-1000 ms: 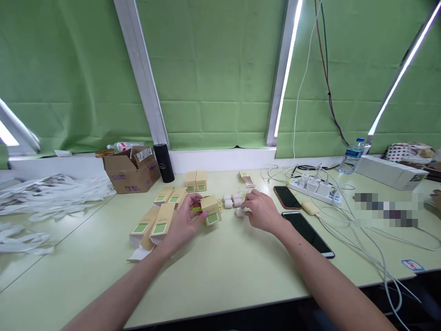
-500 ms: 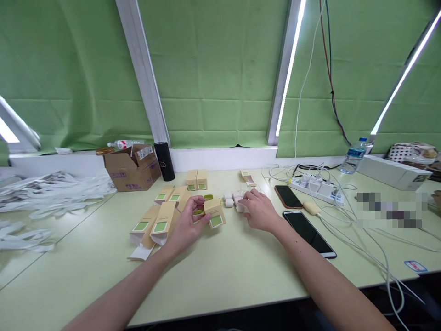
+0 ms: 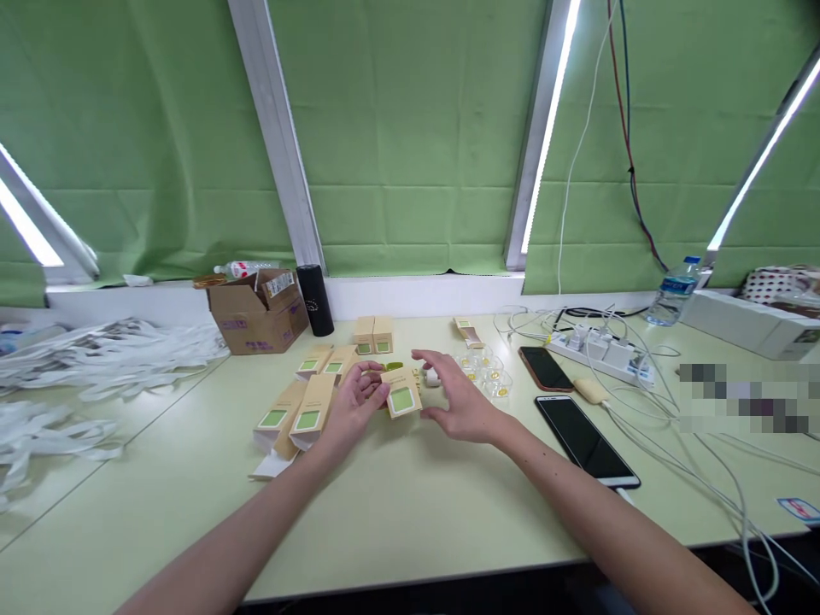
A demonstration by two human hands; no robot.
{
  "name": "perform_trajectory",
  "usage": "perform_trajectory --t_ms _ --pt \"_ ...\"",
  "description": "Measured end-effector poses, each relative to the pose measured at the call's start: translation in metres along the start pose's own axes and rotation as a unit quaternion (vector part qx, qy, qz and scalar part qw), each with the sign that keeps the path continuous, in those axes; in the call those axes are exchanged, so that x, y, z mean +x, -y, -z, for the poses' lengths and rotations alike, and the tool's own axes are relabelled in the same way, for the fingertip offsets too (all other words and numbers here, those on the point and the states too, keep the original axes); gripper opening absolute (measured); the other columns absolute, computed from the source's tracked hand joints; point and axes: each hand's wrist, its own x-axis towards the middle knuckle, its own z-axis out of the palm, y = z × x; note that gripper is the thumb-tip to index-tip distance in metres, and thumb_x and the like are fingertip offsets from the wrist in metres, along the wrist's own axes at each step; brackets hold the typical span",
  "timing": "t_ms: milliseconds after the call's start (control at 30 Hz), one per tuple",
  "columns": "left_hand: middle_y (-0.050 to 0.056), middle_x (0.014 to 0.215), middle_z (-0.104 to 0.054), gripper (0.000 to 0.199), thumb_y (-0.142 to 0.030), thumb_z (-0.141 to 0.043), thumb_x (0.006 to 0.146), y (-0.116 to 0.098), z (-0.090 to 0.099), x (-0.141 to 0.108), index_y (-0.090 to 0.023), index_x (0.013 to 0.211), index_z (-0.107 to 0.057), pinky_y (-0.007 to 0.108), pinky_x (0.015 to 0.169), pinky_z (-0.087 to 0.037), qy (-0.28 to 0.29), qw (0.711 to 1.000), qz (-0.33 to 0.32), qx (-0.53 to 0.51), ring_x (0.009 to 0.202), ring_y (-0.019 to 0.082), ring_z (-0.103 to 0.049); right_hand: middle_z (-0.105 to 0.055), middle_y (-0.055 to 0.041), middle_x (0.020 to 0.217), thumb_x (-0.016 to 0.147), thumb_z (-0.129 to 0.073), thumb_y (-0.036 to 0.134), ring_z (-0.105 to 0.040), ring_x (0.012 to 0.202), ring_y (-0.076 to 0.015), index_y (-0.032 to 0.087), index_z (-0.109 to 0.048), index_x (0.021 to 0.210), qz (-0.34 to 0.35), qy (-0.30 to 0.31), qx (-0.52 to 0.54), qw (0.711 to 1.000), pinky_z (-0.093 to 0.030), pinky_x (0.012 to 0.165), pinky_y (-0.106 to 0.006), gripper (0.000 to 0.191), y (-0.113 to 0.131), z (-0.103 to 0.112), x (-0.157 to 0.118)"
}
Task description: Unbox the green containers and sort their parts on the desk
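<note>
My left hand (image 3: 355,401) holds a small tan cardboard box (image 3: 401,395) with a green label, its thumb on the front face. My right hand (image 3: 458,401) is at the box's right side, thumb and fingers apart, with nothing seen between them. Partly hidden behind its fingers is a small white piece (image 3: 433,377). Several clear plastic cups with yellow spots (image 3: 492,376) lie just beyond the right hand. Left of my left hand lie several tan boxes (image 3: 313,408) with green labels, some with open flaps. Something green (image 3: 392,366) shows behind the held box.
Two tan boxes (image 3: 374,334) stand farther back. A brown carton (image 3: 256,316) and a black cylinder (image 3: 314,301) are at the back left, near white strips (image 3: 128,359). To the right lie two phones (image 3: 586,440), a power strip (image 3: 602,354) and loose cables.
My right hand has moved left from the white pieces to the box's side, its fingers now spread. The clear cups it covered now show. The camera view has shifted slightly.
</note>
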Motion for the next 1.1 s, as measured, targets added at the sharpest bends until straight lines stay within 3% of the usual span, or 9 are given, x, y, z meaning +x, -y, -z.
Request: perform_trajectory --t_ms 67,200,467,633,733,900,1000,1100 --pt "0.006 0.106 -0.069 0.06 -0.058 -0.084 0.078 -0.001 0.0 0.0 -0.024 0.115 -0.051 0.035 0.082 -0.06 -0.003 1.0 0.002 0.004 0.097 0.023 -0.071 -0.046 -0.0134 0.156 0.079 -0.076 0.019 -0.047 0.139 -0.0305 0.026 -0.032 0.157 0.019 -0.001 0.012 1.0 -0.046 0.114 -0.051 0.089 0.006 -0.007 0.002" --pt "0.007 0.107 -0.068 0.06 -0.06 -0.083 0.078 0.004 -0.001 0.0 -0.024 0.114 -0.051 0.034 0.077 -0.06 -0.011 1.0 0.001 0.016 0.098 0.023 -0.071 -0.05 -0.0144 0.152 0.084 -0.072 0.021 -0.046 0.141 -0.0305 0.025 -0.039 0.151 0.03 -0.032 0.029 0.999 -0.045 0.115 -0.051 0.075 0.009 -0.021 0.0" --pt "0.009 0.118 -0.071 0.055 -0.06 -0.076 0.085 0.003 -0.002 -0.004 -0.026 0.121 -0.054 0.037 0.085 -0.058 0.011 1.0 -0.015 -0.02 0.112 0.026 -0.069 -0.056 -0.0134 0.144 0.079 -0.07 0.019 -0.06 0.124 -0.0274 0.026 -0.045 0.138 -0.032 -0.08 0.124 0.989 -0.052 0.106 -0.044 0.065 0.004 -0.031 -0.009" --pt "0.011 0.117 -0.072 0.049 -0.058 -0.07 0.092 0.005 0.0 -0.006 -0.024 0.124 -0.056 0.038 0.088 -0.056 0.029 0.997 -0.043 -0.061 0.109 0.025 -0.068 -0.056 -0.0135 0.142 0.075 -0.072 0.033 -0.065 0.12 -0.0263 0.028 -0.038 0.135 -0.08 -0.103 0.315 0.94 -0.056 0.099 -0.041 0.069 0.0 -0.037 -0.006" --pt "0.011 0.114 -0.072 0.045 -0.056 -0.068 0.095 0.011 0.001 -0.004 -0.023 0.123 -0.057 0.039 0.087 -0.057 0.028 0.997 -0.046 -0.061 0.103 0.024 -0.069 -0.058 -0.0146 0.143 0.075 -0.069 0.042 -0.066 0.12 -0.0285 0.027 -0.04 0.137 -0.13 -0.085 0.381 0.911 -0.059 0.095 -0.043 0.07 0.001 -0.034 -0.004" --pt "0.011 0.11 -0.073 0.045 -0.058 -0.065 0.096 0.011 0.0 -0.006 -0.022 0.123 -0.056 0.038 0.083 -0.056 0.036 0.998 -0.038 -0.027 0.098 0.024 -0.069 -0.071 -0.0109 0.125 0.068 -0.063 0.028 -0.07 0.116 -0.0301 0.026 -0.05 0.131 -0.153 -0.046 0.505 0.848 -0.055 0.103 -0.052 0.065 0.005 -0.026 -0.005" --pt "0.01 0.107 -0.074 0.049 -0.06 -0.066 0.095 0.007 -0.002 -0.008 -0.022 0.124 -0.054 0.038 0.081 -0.057 0.042 0.998 -0.038 -0.001 0.094 0.023 -0.07 -0.071 -0.0102 0.126 0.062 -0.062 0.021 -0.07 0.114 -0.0295 0.026 -0.049 0.132 -0.17 -0.048 0.535 0.826 -0.057 0.101 -0.05 0.072 0.007 -0.027 -0.006" --pt "0.011 0.11 -0.073 0.054 -0.06 -0.069 0.093 0.007 -0.004 -0.009 -0.022 0.127 -0.052 0.037 0.08 -0.057 0.048 0.998 -0.037 0.029 0.091 0.022 -0.07 -0.071 -0.0076 0.123 0.057 -0.066 0.017 -0.071 0.106 -0.0275 0.028 -0.05 0.128 -0.164 -0.066 0.554 0.814 -0.061 0.088 -0.042 0.074 0.006 -0.034 -0.006"
